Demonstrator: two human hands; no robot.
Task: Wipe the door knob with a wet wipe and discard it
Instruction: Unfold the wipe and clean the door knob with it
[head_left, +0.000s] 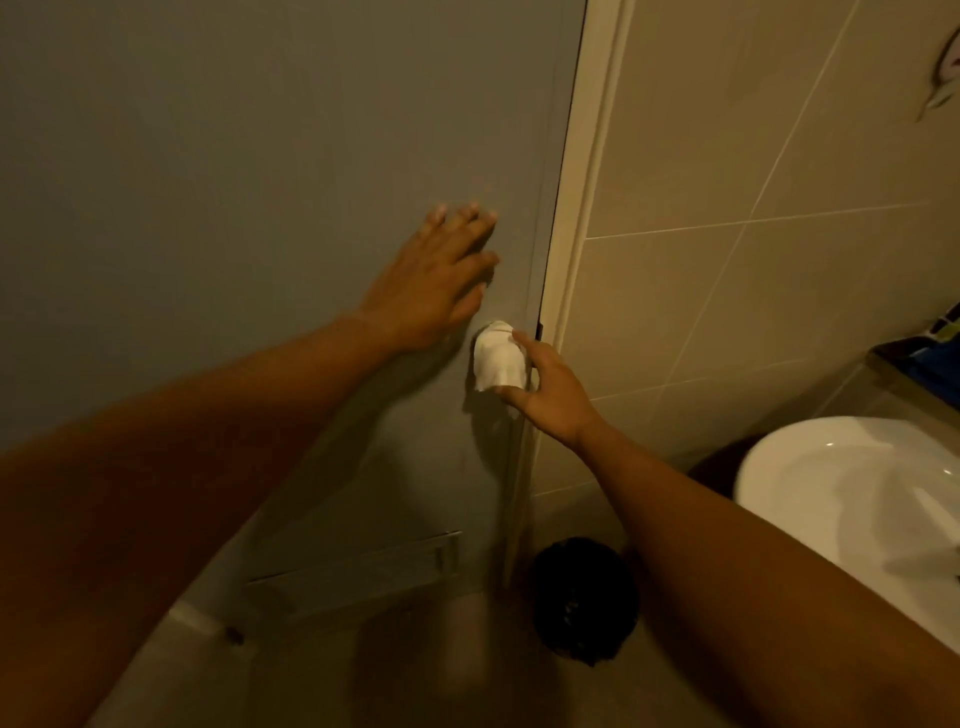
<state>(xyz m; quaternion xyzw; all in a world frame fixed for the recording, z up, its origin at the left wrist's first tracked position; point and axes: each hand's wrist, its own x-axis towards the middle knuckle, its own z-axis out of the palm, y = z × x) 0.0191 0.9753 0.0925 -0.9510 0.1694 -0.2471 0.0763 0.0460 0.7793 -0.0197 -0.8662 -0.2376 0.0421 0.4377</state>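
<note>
A white wet wipe (497, 357) is wrapped over the door knob on the grey door (260, 156), near the door's right edge; the knob itself is hidden under the wipe. My right hand (553, 387) grips the wipe around the knob, thumb on top and fingers below. My left hand (441, 278) lies flat against the door just above and left of the knob, fingers spread, holding nothing.
A cream door frame (576, 218) and beige tiled wall (753, 260) stand to the right. A white sink (831, 483) sits at lower right. A dark round bin (584, 597) stands on the floor below the knob. A vent grille (363, 566) is low on the door.
</note>
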